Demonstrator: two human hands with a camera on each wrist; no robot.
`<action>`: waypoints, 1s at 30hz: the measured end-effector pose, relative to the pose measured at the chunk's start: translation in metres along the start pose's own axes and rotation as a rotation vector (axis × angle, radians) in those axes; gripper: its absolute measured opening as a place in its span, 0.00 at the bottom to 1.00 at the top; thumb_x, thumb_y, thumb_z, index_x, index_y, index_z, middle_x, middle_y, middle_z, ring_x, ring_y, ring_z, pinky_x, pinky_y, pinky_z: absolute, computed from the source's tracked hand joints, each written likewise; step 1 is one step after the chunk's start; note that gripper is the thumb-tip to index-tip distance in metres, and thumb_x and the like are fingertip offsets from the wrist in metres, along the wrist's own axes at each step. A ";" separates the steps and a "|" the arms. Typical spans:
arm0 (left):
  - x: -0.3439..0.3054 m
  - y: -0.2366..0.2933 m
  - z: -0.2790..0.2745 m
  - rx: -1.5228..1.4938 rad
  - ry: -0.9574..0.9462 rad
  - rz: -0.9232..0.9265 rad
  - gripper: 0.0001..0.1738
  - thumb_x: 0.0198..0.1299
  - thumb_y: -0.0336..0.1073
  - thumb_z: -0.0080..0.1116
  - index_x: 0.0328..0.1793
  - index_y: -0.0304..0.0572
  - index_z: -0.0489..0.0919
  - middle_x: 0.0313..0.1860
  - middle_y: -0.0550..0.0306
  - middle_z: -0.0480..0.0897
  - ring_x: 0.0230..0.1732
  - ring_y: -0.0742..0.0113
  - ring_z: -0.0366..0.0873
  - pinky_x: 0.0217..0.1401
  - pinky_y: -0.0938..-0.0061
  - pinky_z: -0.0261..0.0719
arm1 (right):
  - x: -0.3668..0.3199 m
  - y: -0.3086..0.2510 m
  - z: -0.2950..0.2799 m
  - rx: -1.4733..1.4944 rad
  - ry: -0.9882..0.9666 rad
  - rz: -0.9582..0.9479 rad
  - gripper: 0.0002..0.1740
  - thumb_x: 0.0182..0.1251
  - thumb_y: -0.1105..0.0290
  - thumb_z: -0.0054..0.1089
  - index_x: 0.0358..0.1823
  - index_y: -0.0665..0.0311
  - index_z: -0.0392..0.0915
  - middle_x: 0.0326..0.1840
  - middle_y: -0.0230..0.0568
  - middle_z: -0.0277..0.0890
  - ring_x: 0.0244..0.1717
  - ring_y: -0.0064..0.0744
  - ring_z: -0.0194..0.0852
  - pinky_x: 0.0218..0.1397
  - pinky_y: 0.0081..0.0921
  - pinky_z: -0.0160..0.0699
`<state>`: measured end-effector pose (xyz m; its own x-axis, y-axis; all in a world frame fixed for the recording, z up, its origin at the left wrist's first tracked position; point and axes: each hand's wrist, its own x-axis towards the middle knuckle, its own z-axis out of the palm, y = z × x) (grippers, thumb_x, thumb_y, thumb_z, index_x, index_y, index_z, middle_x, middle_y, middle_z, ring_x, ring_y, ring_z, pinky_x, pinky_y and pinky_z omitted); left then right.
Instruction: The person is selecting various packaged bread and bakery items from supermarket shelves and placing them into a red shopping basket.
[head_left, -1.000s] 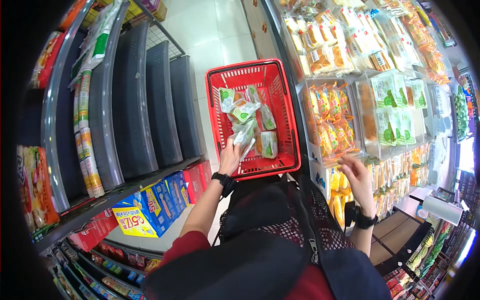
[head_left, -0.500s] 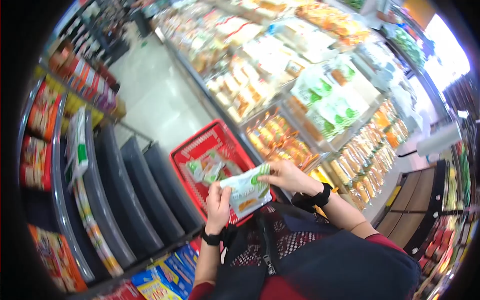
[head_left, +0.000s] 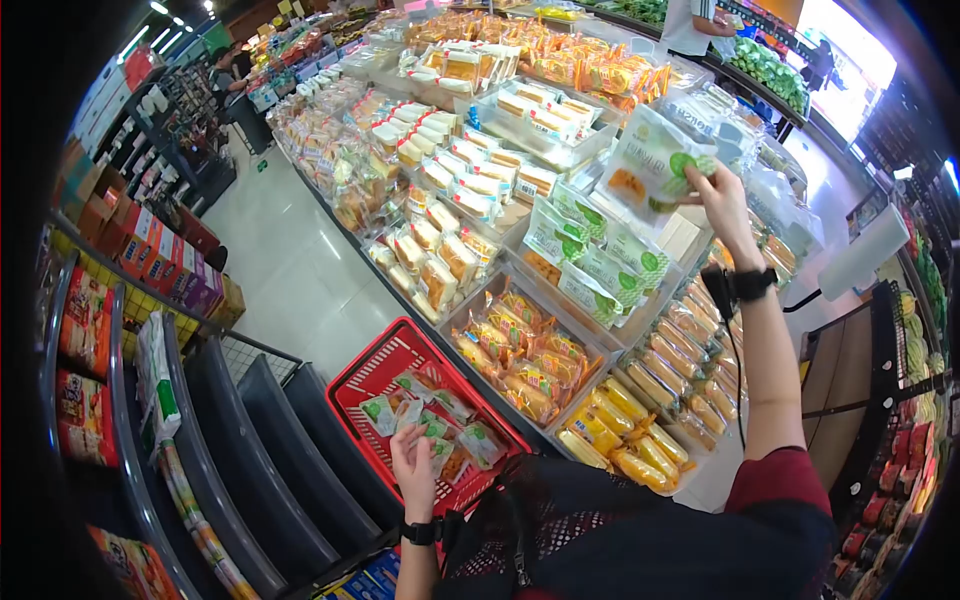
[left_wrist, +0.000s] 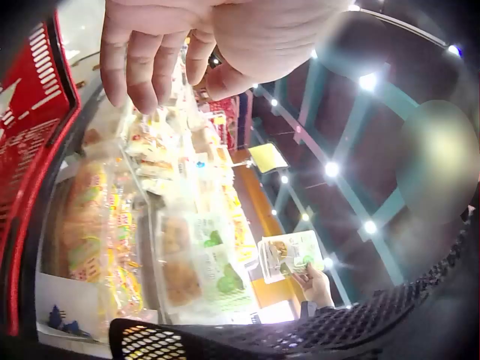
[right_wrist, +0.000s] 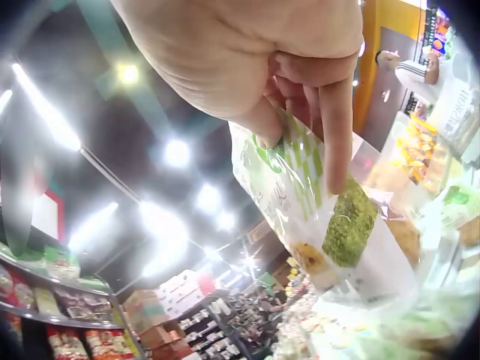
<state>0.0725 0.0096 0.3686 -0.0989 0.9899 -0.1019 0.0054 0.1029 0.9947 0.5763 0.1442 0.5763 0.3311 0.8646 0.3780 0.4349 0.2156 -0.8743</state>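
Observation:
My right hand (head_left: 722, 205) pinches the corner of a white and green bread packet (head_left: 640, 165), raised above the bin of matching packets (head_left: 590, 250). Close up in the right wrist view, thumb and fingers grip the same packet (right_wrist: 300, 202). My left hand (head_left: 415, 470) hangs over the red basket (head_left: 365, 380), fingers loosely bent and holding nothing; several green and white packets (head_left: 483, 445) lie inside. In the left wrist view that hand (left_wrist: 217, 45) is empty, and the raised packet (left_wrist: 292, 251) shows farther off.
Dark shelf tiers (head_left: 240, 450) stand on the left. A long display of wrapped breads (head_left: 525, 370) runs beside the basket, with yellow packs (head_left: 640, 450) at its near end. A paper roll (head_left: 862, 262) is at the right. Two people are farther back.
The packet both hands held over the basket is now up over the display in my right hand alone. My left hand has let go, and the head view has tilted up.

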 end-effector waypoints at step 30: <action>-0.074 -0.174 -0.080 0.156 0.154 -0.458 0.13 0.63 0.30 0.58 0.51 0.34 0.73 0.44 0.53 0.80 0.46 0.69 0.79 0.45 0.77 0.80 | 0.059 0.228 -0.014 -0.377 -0.444 0.626 0.26 0.64 0.53 0.59 0.56 0.65 0.73 0.44 0.37 0.74 0.40 0.29 0.73 0.43 0.27 0.76</action>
<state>-0.0002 -0.0896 0.2040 -0.2714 0.8149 -0.5121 0.0747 0.5483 0.8329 0.7067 0.2379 0.4033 0.2789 0.8887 -0.3639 0.5570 -0.4583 -0.6926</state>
